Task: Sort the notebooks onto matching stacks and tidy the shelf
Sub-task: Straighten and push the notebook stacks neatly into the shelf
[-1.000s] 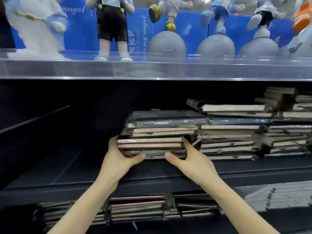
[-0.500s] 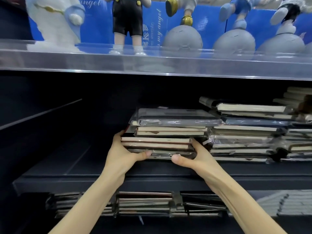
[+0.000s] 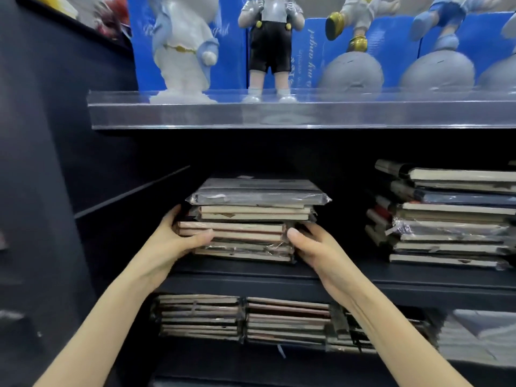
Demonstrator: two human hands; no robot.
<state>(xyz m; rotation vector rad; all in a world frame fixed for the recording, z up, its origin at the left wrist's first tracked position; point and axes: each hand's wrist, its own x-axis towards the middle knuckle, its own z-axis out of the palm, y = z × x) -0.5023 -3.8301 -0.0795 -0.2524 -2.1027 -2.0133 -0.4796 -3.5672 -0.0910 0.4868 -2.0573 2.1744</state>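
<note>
1. Cream-edged notebook stack is gripped at both ends. The left hand wraps its left side, thumb across the front. The right hand clasps the right corner, fingers hidden behind.
2. Location: the stack sits on the middle shelf, left of centre, well apart from the neighbouring stack.
3. Judged done: the gripped stack is roughly squared, though the wrapped top notebooks overhang.
4. Judged left: the neighbouring stack is staggered and needs aligning. Cover matching cannot be confirmed.
5. Lower-shelf stacks look tidy at left and jumbled at right.
</note>
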